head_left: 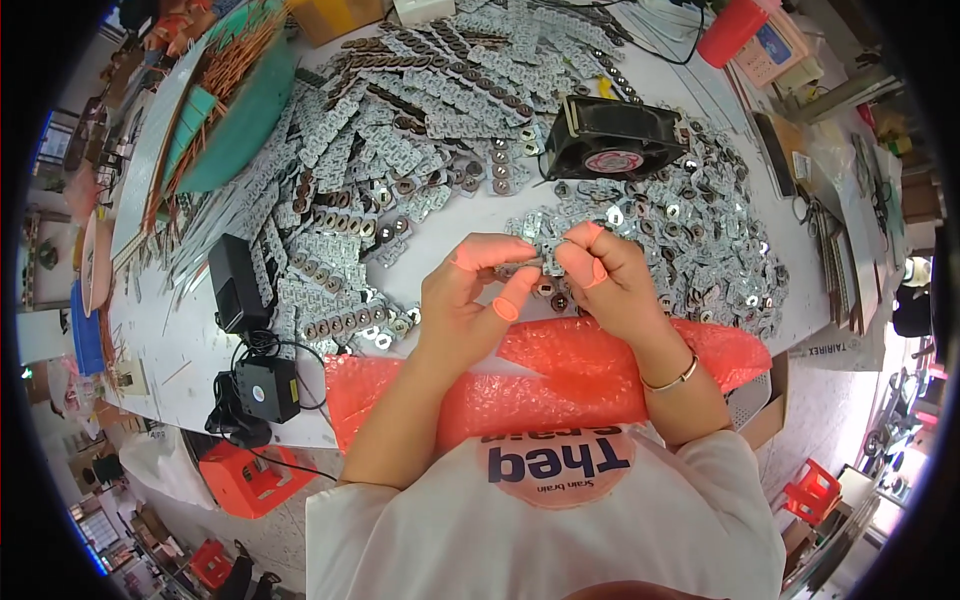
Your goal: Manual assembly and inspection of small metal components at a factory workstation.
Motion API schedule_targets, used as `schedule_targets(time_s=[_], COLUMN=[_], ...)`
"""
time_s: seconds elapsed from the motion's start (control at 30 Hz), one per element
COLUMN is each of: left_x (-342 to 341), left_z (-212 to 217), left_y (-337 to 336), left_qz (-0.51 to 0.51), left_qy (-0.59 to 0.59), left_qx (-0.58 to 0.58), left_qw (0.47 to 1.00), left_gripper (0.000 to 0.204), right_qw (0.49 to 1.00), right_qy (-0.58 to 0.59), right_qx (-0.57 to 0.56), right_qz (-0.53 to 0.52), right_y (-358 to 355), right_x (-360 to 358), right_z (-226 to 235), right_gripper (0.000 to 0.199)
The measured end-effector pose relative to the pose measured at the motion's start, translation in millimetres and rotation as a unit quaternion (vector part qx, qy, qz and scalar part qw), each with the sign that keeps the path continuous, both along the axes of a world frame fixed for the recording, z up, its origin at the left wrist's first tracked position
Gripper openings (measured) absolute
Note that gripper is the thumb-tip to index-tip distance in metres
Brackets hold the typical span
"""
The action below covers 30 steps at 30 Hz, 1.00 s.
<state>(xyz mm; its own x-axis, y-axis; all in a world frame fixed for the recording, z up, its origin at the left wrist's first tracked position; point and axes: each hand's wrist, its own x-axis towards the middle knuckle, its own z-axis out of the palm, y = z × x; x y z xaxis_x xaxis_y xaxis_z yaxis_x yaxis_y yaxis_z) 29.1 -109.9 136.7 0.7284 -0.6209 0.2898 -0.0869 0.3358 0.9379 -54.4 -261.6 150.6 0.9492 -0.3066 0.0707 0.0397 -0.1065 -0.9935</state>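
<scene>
My left hand and my right hand meet above the white table's near edge, both with orange finger cots on several fingertips. Between their fingertips they pinch a small grey strip of metal parts. A bracelet sits on my right wrist. Under both wrists lies a sheet of orange bubble wrap. Just beyond my right hand is a loose heap of small silver and dark parts. Left of my left hand spread many strips of the same parts.
A black square fan stands behind the heap. Two black power adapters with cables lie at the left edge. A teal round tray with copper wires sits far left; a red cup stands at the back right. Orange stools stand on the floor.
</scene>
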Motion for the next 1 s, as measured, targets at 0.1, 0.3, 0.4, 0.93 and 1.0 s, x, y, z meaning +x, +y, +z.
schedule_targets(time_s=[0.1, 0.3, 0.4, 0.93, 1.0], left_x=[0, -1, 2, 1, 1], left_z=[-2, -3, -2, 2, 5], left_y=[2, -3, -4, -6, -4], left_qz=[0.013, 0.07, 0.023, 0.028, -0.008], left_qy=[-0.13, -0.082, -0.043, -0.044, 0.113], left_qx=[0.055, 0.056, 0.008, 0.133, 0.128], left_qw=[0.99, 0.993, 0.999, 0.99, 0.985], left_gripper=[0.023, 0.02, 0.02, 0.021, 0.021], right_qw=[0.999, 1.0, 1.0, 0.99, 0.991], right_qy=[-0.009, 0.02, 0.013, 0.043, 0.071], right_qx=[-0.04, 0.017, 0.019, -0.123, -0.105], right_qz=[0.003, -0.016, -0.016, -0.05, -0.037], right_y=[2, 4, 5, -12, -15], right_x=[-3, -1, -1, 3, 0], right_z=[1, 2, 3, 5, 9], right_gripper=[0.019, 0.019, 0.019, 0.016, 0.015])
